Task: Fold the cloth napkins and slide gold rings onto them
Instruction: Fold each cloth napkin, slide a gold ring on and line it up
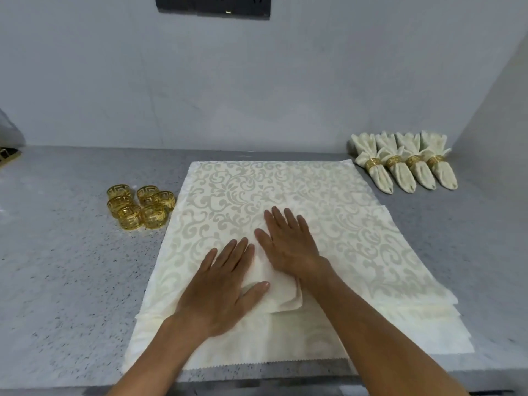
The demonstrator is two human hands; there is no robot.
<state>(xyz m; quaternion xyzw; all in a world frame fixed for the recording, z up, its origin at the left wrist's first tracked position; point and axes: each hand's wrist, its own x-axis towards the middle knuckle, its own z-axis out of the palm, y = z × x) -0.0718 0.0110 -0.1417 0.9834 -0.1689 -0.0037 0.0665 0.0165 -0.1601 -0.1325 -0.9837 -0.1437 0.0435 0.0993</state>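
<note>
Both hands, left hand (220,284) and right hand (288,241), press flat with fingers straight on the small folded napkin (281,292) lying between them atop the flat napkin stack (285,190) (gold rings (140,205) sit nearer the left, on the bench (71,267)).

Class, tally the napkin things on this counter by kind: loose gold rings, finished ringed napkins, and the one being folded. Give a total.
Loose gold rings: 6
Finished ringed napkins: 4
Small folded napkin under both hands: 1
Total: 11
</note>
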